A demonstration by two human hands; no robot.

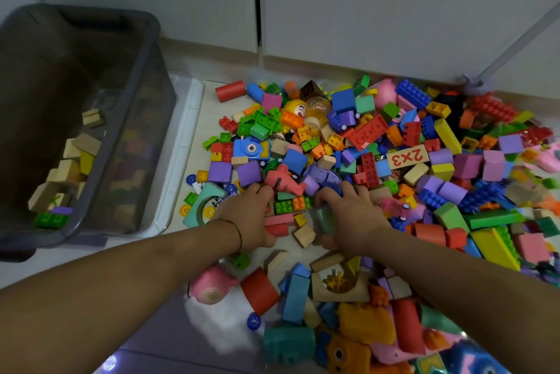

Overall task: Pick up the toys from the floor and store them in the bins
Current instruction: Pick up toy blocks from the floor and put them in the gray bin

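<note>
Right hand [348, 216]: fingers bent down into the heap, thumb underneath, seemingly closed round a pale green block [325, 218], though blur left the grip uncertain. Left hand [251, 216]: fingers curled over the blocks beside it, thumb against a red block [277, 229]; whether it actually gripped anything could not be told. Both hands lay at the near edge of the pile of toys [363, 143], which spread across the floor [209, 107] from the white cupboard doors [394, 10] back towards the person. Step in hand, by judgement: gathering a handful, early in the job, since most toys were still on the floor. Next move would call for lifting the load clear and carrying it left to the grey bin [142, 161], well apart from the hands and holding only some wooden blocks [86, 143]. Bin stood on a white lid [188, 131].
</note>
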